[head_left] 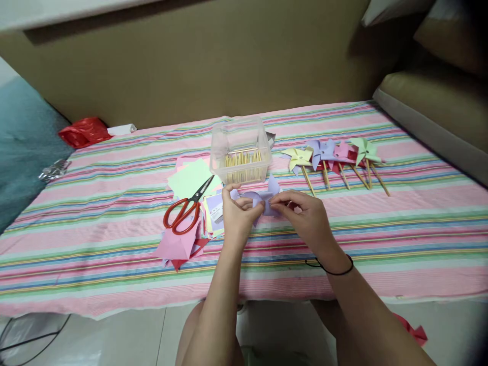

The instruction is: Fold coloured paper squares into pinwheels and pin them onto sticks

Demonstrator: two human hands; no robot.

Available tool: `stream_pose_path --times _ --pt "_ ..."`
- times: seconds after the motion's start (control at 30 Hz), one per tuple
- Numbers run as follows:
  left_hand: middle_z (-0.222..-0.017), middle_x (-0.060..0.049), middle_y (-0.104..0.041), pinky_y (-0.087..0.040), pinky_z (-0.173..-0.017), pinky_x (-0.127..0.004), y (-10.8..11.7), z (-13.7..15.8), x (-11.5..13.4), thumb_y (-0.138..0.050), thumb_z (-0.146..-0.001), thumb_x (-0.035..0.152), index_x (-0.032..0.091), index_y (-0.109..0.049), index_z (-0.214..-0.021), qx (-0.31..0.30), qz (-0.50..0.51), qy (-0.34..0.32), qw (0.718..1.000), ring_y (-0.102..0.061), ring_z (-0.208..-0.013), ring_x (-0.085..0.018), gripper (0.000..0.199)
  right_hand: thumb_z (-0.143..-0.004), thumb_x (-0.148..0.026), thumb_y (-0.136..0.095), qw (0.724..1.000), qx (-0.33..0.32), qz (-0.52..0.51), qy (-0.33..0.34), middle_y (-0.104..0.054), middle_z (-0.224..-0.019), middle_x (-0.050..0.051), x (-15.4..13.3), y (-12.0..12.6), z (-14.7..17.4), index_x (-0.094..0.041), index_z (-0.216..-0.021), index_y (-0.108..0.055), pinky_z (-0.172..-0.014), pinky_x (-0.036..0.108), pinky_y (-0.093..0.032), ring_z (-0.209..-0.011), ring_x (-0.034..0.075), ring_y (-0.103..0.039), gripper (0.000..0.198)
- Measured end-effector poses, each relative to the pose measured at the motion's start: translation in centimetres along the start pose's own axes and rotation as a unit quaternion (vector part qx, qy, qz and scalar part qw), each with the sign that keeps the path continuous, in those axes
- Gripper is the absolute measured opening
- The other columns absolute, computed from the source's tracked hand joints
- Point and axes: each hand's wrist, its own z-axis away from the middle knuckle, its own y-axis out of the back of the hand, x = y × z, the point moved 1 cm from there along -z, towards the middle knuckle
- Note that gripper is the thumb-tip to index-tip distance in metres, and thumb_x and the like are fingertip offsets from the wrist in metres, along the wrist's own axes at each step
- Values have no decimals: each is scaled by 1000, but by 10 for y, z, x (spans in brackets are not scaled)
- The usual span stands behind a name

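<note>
A light purple paper pinwheel (273,186), its blades partly folded in, is held between my two hands just in front of the clear plastic box. My left hand (241,213) pinches its left side between thumb and fingers. On its right, the thumb and fingertips of my right hand (307,216) close at the paper's middle; whether they also grip something small is too fine to see. Beside my left hand lies a stack of coloured paper squares (214,206) with a small white labelled packet on it. Red-handled scissors (186,207) rest on loose paper sheets (188,179).
The clear box (240,137) holds many short wooden sticks (244,160). Several finished pinwheels (326,150) on sticks lie at the right. Pink and red cut papers (179,244) sit front left. A red plastic bag (86,132) is at the back left of the striped cloth (114,213).
</note>
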Motion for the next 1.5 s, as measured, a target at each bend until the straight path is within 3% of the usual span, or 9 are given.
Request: stream_pose_path --times 0.33,1.13,1.37,1.5 --pt "-56 8 -62 -42 -49 -19 0 2 2 -72 -59 16 24 -32 -103 0 -11 -2 1000 -56 -46 -10 60 -77 -15 -69 999 41 -15 3 -62 -80 3 -2 -8 -2 -22 -72 -70 -58 28 -44 -75 16 -59 8" --pt "-53 12 -55 -42 -49 -19 0 -1 -2 -71 -58 16 25 -31 -104 -4 -4 -5 1000 -55 -45 -10 62 -77 -13 -67 999 45 10 9 -62 -78 2 -3 -9 -1 -21 -71 -68 -61 29 -42 -75 16 -58 10" --pt "-50 13 -54 -35 -43 -14 -1 0 1 -69 -60 14 25 -31 -103 -33 -5 -39 999 -47 -38 -6 59 -76 -16 -67 998 51 -14 -34 -63 -79 3 -1 -9 0 -21 -71 -68 -61 31 -43 -75 17 -58 7" --pt "-56 11 -59 -38 -45 -15 -1 1 3 -69 -59 13 25 -31 -103 -45 5 -46 998 -52 -42 -6 59 -75 -19 -68 996 54 -38 -60 -60 -85 3 2 -9 0 -21 -72 -69 -67 33 -47 -82 18 -58 4"
